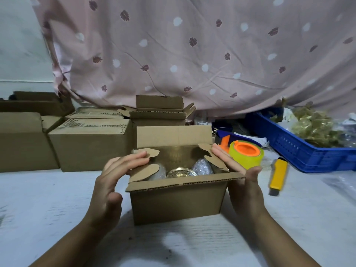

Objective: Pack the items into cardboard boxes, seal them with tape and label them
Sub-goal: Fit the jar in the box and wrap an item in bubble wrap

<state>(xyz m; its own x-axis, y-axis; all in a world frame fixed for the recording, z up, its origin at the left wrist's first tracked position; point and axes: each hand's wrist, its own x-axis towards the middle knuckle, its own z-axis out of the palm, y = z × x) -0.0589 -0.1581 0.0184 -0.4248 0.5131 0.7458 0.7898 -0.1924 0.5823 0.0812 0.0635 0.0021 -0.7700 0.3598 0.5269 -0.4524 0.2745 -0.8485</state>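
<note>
The left hand [113,182] is laying nearly straight fingers on the left side flap [144,170]. The right hand [238,180] is pressing flat along the right side flap [215,160], with its thumb at the front corner. Neither is clasping anything.

The small box [177,201] is sitting between them on the white table [57,209]. Its back flap [173,136] is standing upright and its front flap is folding outward. Inside, a gold metal piece [181,172] is lying between bubble-wrapped bundles [202,167].

The thin cardboard is probably bending easily, so pushing near the flap creases looks wiser than pushing at the notched tips. The contents look fragile and may be giving the box some weight, so any lifting should come from the side walls or underneath.

The tape dispenser [245,154] is sitting just beside the right hand, crowding that side. The yellow knife [278,176] and blue crate [300,151] are lying further right. Other boxes [88,145] are standing behind on the left, leaving open table in front.
</note>
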